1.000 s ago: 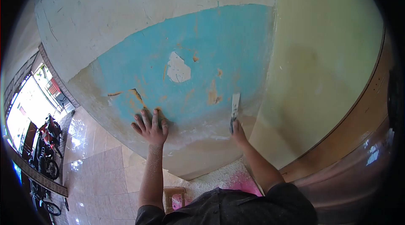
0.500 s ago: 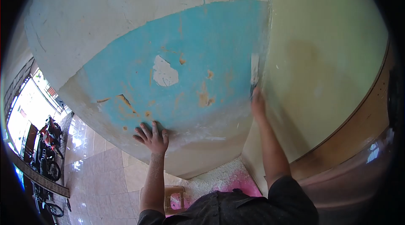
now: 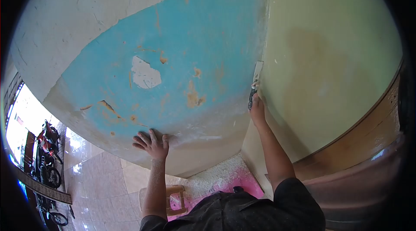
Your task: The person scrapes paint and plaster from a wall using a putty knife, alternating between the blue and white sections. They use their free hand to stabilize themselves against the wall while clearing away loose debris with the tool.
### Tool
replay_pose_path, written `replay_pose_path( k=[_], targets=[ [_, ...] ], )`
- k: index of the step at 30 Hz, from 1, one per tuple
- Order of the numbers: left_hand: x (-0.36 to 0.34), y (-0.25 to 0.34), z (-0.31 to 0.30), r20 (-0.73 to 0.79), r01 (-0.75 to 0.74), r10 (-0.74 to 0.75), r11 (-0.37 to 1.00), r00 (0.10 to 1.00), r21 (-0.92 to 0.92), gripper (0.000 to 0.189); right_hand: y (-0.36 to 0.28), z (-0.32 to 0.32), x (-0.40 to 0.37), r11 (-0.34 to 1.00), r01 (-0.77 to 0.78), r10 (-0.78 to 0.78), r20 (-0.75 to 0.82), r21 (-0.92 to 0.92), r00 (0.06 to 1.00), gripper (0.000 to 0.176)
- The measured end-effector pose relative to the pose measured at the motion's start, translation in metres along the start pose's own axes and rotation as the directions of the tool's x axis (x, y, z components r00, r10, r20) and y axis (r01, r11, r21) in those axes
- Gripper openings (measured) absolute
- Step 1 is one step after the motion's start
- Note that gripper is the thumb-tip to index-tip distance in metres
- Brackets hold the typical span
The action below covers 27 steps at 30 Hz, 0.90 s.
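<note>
A curved patch of blue paint (image 3: 190,36) covers the wall, marked with orange-brown spots and a bare white patch (image 3: 146,73). My left hand (image 3: 152,145) lies with spread fingers against the wall, at the lower edge of the blue. My right hand (image 3: 257,106) is closed round the dark handle of a scraper (image 3: 257,73). The scraper's pale blade points up, close to the corner where the blue wall meets the yellow-green wall (image 3: 338,58).
Below stands a tan plastic stool (image 3: 182,200) beside a pink surface (image 3: 242,181) strewn with white flakes. Tiled floor (image 3: 104,183) lies at the left, with motorcycles (image 3: 48,144) beyond it. A brown wooden panel (image 3: 346,144) curves along the right.
The view has shifted, and the wall appears further left and higher. The scraper has moved lower along the corner and its blade is now tilted. My left hand remains on the wall.
</note>
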<state>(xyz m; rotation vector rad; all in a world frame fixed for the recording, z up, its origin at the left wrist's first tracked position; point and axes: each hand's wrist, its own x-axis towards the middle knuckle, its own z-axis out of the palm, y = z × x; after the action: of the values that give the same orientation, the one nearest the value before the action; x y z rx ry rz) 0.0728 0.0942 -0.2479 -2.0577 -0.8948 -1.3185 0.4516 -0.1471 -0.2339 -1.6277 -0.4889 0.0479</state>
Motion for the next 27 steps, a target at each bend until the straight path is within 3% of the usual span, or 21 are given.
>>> replay_pose_path(
  k=[1, 2, 5, 6, 8, 9, 11, 12, 14, 17, 20, 24, 26, 27],
  targets=[
    [-0.003, 0.002, 0.001, 0.002, 0.001, -0.001, 1.000, 1.000, -0.002, 0.079, -0.008, -0.005, 0.001, 0.983, -0.166, 0.159, 0.084, 0.081, 0.984, 0.062],
    [-0.005, 0.006, 0.003, -0.002, 0.013, -0.013, 1.000, 1.000, -0.003, 0.080, -0.001, -0.002, -0.010, 0.993, -0.080, 0.081, -0.008, 0.090, 0.997, 0.061],
    [-0.008, 0.012, 0.005, 0.003, 0.026, -0.026, 1.000, 1.000, -0.004, 0.080, 0.066, 0.015, -0.039, 0.982, -0.106, 0.098, 0.062, 0.156, 0.993, 0.049],
    [-0.008, 0.013, 0.005, 0.013, 0.027, -0.027, 1.000, 1.000, 0.000, 0.080, 0.045, 0.013, -0.043, 0.982, -0.104, 0.096, 0.061, 0.157, 0.994, 0.049],
    [-0.006, 0.013, 0.008, -0.006, 0.025, -0.025, 1.000, 1.000, 0.000, 0.080, -0.005, 0.007, -0.051, 0.888, -0.300, 0.245, 0.192, 0.350, 0.950, 0.050],
    [-0.007, 0.013, 0.006, -0.011, 0.019, -0.019, 1.000, 1.000, -0.003, 0.080, -0.021, 0.013, -0.051, 0.887, -0.303, 0.248, 0.193, 0.349, 0.949, 0.050],
    [-0.011, 0.015, 0.005, 0.018, 0.035, -0.035, 0.999, 0.999, 0.007, 0.080, -0.051, 0.027, -0.049, 0.684, -0.474, 0.283, 0.398, 0.555, 0.873, 0.049],
    [-0.011, 0.015, 0.005, 0.039, 0.053, -0.054, 0.998, 0.998, 0.019, 0.080, -0.070, 0.029, -0.053, 0.682, -0.475, 0.283, 0.397, 0.556, 0.873, 0.049],
    [-0.010, 0.018, 0.002, 0.045, 0.050, -0.050, 0.999, 0.998, 0.015, 0.081, -0.109, 0.027, -0.060, 0.526, -0.553, 0.282, 0.481, 0.646, 0.830, 0.049],
    [-0.012, 0.013, -0.003, 0.070, 0.018, -0.020, 1.000, 0.997, 0.025, 0.083, -0.131, 0.021, -0.068, 0.407, -0.615, 0.233, 0.574, 0.675, 0.785, 0.047],
    [-0.015, 0.012, -0.004, 0.101, -0.003, -0.001, 0.999, 0.995, 0.038, 0.085, -0.133, 0.012, -0.057, 0.352, -0.519, 0.157, 0.498, 0.779, 0.853, 0.046],
    [-0.019, 0.013, 0.000, 0.121, 0.021, -0.027, 0.999, 0.992, 0.050, 0.087, -0.108, 0.034, -0.073, 0.375, -0.563, 0.144, 0.554, 0.736, 0.820, 0.047],
    [-0.024, 0.014, 0.005, 0.124, 0.046, -0.050, 0.998, 0.991, 0.034, 0.086, -0.048, 0.053, -0.090, 0.815, -0.393, 0.031, 0.647, 0.425, 0.762, 0.046],
    [-0.028, 0.016, 0.007, 0.121, 0.068, -0.069, 0.998, 0.990, 0.009, 0.086, -0.014, 0.058, -0.099, 0.919, -0.272, 0.025, 0.647, 0.284, 0.762, 0.047]
  ],
)
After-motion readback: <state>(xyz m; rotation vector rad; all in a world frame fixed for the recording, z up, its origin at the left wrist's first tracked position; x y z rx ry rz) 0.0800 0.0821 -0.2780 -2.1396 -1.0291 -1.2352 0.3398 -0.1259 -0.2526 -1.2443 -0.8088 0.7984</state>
